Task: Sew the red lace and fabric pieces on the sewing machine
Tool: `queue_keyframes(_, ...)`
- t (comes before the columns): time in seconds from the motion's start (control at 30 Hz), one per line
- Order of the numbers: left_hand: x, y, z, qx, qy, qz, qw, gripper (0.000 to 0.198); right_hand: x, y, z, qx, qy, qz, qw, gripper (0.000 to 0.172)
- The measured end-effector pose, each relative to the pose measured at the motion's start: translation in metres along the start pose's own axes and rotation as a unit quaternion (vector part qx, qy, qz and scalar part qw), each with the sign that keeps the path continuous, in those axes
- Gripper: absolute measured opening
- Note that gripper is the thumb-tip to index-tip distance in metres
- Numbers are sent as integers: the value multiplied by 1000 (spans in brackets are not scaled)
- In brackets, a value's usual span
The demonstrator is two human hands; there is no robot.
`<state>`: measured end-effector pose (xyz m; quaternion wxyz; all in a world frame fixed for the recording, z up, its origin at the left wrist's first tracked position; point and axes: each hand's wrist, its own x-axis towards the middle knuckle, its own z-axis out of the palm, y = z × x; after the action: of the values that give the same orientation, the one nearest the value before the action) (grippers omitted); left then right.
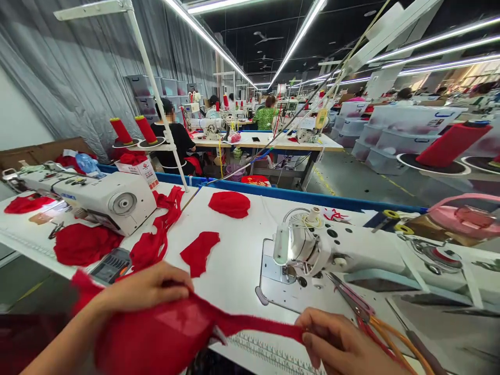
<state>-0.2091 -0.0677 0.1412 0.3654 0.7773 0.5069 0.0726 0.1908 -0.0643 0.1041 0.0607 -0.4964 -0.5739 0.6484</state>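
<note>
My left hand [164, 285] is closed on a piece of red fabric [156, 333] that hangs over the table's front edge. From it a narrow strip of the same fabric stretches to the right, pinched at its end by the fingers of my right hand [326, 336]. Just beyond my hands, a red cut piece [201, 252] and a red folded piece [229, 204] lie flat on the white table. The sewing machine [300, 245] stands past my right hand, its needle area apart from the fabric.
Scissors [357, 304] with orange handles lie right of my right hand. At left stand a second sewing machine [97, 195], a red fabric heap [86, 244] and a grey tool tray [111, 264]. A measuring scale [269, 350] runs along the front edge. Co-workers sit beyond.
</note>
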Motion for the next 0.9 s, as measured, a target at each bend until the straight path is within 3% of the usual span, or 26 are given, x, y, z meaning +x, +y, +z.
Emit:
queue_keyframes(0.03, 25, -1, -1, 72, 11, 48, 996, 26, 7, 12, -4, -30, 18, 1, 999, 30)
queue_keyframes(0.1, 73, -5, 13, 123, 81, 63, 987, 22, 19, 33, -8, -96, 79, 21, 992, 21)
queue_keyframes(0.17, 108, -5, 40, 150, 164, 87, 971, 35, 25, 48, -9, -141, 123, 34, 982, 21)
queue_keyframes(0.2, 119, -4, 56, 153, 177, 118, 965, 38, 26, 53, -9, -149, 131, 31, 980, 24)
queue_keyframes(0.33, 121, 6, 110, 164, 148, 231, 947, 30, 22, 64, -12, -138, 119, 10, 983, 38)
queue_keyframes(0.43, 105, 5, 131, 252, 143, 251, 924, 47, 21, 78, -24, -210, 154, -6, 965, 38)
queue_keyframes(0.5, 94, 1, 140, 319, 156, 230, 906, 59, 24, 91, -31, -343, 248, -44, 905, 34)
queue_keyframes(0.6, 76, -6, 151, 369, 199, 212, 883, 64, 34, 95, -25, -554, 421, -111, 710, 42)
queue_keyframes(0.67, 66, -10, 157, 395, 235, 227, 859, 65, 48, 80, -5, -621, 475, -175, 598, 35)
queue_keyframes(0.7, 63, -12, 160, 407, 251, 235, 846, 66, 58, 67, 9, -633, 476, -213, 572, 33)
queue_keyframes(0.77, 60, -14, 168, 414, 276, 246, 832, 68, 85, 31, 36, -610, 487, -294, 551, 31)
queue_keyframes(0.83, 62, -14, 178, 394, 294, 250, 834, 70, 117, -8, 53, -611, 440, -313, 579, 34)
queue_keyframes(0.9, 66, -13, 189, 361, 306, 246, 846, 74, 142, -42, 59, -599, 436, -316, 593, 43)
